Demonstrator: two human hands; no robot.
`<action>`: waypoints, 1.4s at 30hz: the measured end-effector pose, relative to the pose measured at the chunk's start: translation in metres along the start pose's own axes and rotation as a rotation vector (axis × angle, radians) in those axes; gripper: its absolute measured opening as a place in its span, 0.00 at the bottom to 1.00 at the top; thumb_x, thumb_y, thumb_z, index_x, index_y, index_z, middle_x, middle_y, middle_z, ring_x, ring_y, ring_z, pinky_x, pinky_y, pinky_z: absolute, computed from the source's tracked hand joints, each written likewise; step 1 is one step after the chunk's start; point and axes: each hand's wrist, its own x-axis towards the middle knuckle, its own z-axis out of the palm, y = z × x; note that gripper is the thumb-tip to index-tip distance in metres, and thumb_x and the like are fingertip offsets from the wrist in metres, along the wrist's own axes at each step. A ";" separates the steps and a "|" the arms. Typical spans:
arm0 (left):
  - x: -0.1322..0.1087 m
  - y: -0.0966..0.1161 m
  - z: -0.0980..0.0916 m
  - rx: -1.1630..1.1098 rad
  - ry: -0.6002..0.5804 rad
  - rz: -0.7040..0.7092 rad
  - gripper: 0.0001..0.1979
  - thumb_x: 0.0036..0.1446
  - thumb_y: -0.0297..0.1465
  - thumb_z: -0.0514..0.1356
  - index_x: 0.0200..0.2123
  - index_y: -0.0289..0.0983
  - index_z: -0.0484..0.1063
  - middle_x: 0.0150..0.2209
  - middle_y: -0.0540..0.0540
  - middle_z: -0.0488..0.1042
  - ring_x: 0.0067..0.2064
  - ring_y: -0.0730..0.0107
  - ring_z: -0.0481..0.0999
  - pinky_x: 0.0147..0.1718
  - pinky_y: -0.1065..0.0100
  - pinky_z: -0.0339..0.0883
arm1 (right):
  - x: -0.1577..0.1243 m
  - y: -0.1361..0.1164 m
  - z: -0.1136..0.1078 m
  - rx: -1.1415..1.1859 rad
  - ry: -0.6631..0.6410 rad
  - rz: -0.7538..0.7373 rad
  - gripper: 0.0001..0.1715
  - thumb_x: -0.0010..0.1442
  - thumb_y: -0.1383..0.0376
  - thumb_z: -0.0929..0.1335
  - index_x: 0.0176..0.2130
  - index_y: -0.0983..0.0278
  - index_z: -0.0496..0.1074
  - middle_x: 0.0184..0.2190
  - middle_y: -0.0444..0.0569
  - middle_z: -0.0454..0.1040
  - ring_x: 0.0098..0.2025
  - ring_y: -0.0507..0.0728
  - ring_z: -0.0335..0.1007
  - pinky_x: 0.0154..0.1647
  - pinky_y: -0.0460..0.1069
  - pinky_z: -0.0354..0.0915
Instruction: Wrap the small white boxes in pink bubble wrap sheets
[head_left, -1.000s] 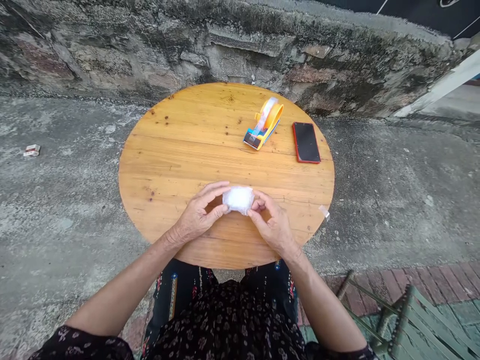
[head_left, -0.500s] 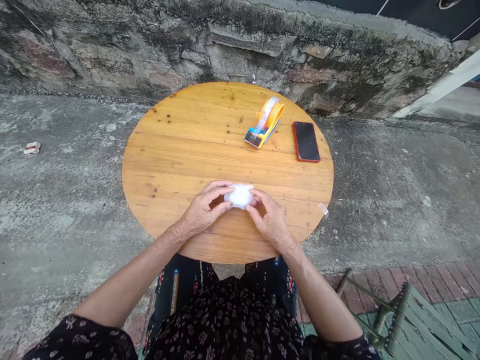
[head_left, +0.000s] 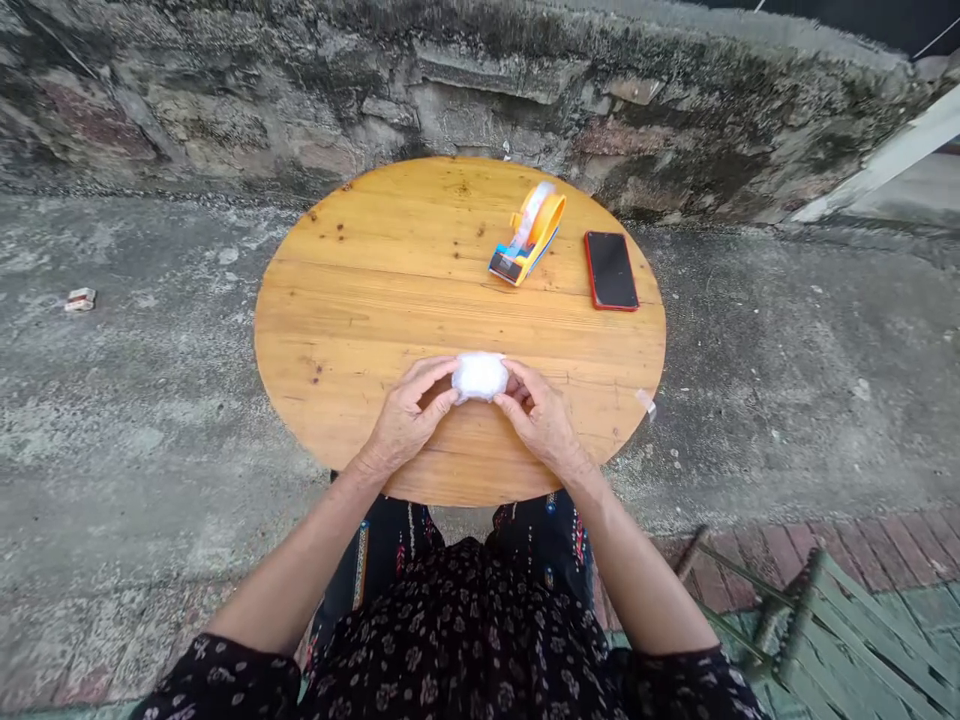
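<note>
A small white bundle [head_left: 480, 375], wrapped in what looks like clear plastic, is held just above the near half of a round wooden table [head_left: 360, 290]. My left hand [head_left: 409, 420] grips its left side with curled fingers and thumb. My right hand [head_left: 540, 425] pinches its right side the same way. Both hands rest low over the tabletop.
An orange and blue tape dispenser [head_left: 527, 238] and a red-cased phone [head_left: 610, 270], screen dark, lie at the table's far right. A strip of tape [head_left: 646, 403] hangs from the right rim. A stone wall runs behind. A green metal frame [head_left: 817, 640] stands at the lower right.
Both hands have squeezed the bundle into a smaller, rounder lump and drawn closer together. The view has shifted slightly.
</note>
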 end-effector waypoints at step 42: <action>-0.019 0.014 0.017 -0.151 0.140 -0.267 0.23 0.60 0.36 0.59 0.58 0.38 0.66 0.54 0.38 0.72 0.52 0.59 0.74 0.53 0.55 0.68 | -0.006 -0.001 -0.024 0.199 -0.094 0.086 0.31 0.63 0.57 0.65 0.62 0.60 0.57 0.54 0.56 0.68 0.37 0.56 0.70 0.42 0.56 0.69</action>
